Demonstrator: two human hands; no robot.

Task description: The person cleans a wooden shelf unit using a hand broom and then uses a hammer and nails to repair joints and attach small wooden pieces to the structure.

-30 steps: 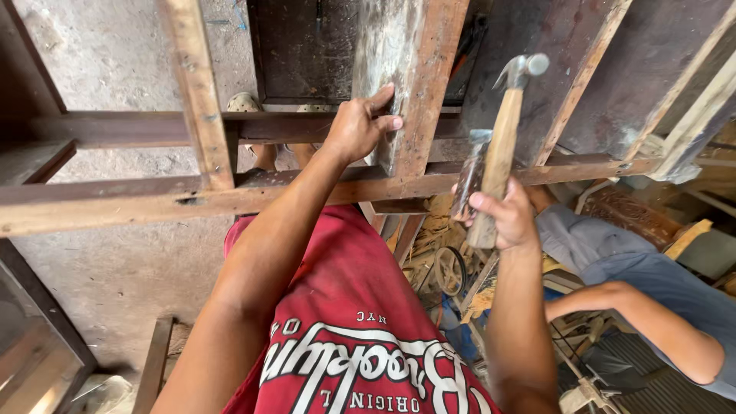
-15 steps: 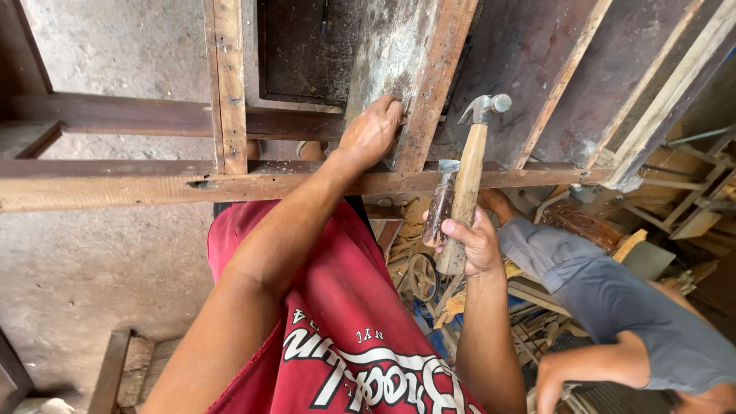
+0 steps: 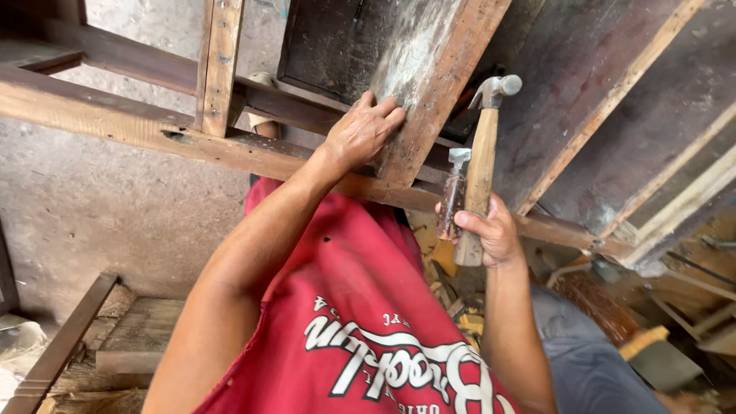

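Head view, looking down past a red printed shirt (image 3: 360, 337) at a rough timber frame. At the far left a dark wooden rail (image 3: 57, 349) lies on the dusty concrete floor (image 3: 92, 207), with a slatted wooden piece just beside it. Above, a long horizontal beam (image 3: 100, 119) runs from the left edge toward the right, and a short upright batten (image 3: 220, 65) crosses it, touching its top face.

Moving toward the middle, the left hand (image 3: 360, 134) lies flat against a worn, paint-smeared plank (image 3: 433, 84) that leans tilted over the beam. Its fingers are spread slightly and pressed on the plank's lower left edge, not wrapped around anything; the thumb points down toward the beam. Behind the plank sits a dark panel (image 3: 337, 42).

Right of the plank, the right hand (image 3: 487, 234) is clamped around the lower end of a claw hammer (image 3: 483, 153), fingers curled tight on the pale wooden handle. The hammer stands nearly upright, its steel head near the plank's right edge but apart from it. A second, smaller tool (image 3: 452, 195) with a metal tip and dark shaft is pinched in the same fist, just beside the hammer handle; what kind it is cannot be told.

Farther right, slanted wooden slats (image 3: 613, 100) cross a dark board, and another person's grey-blue trousers (image 3: 590, 360) show low at the right, near a yellow-tipped object (image 3: 642, 341).
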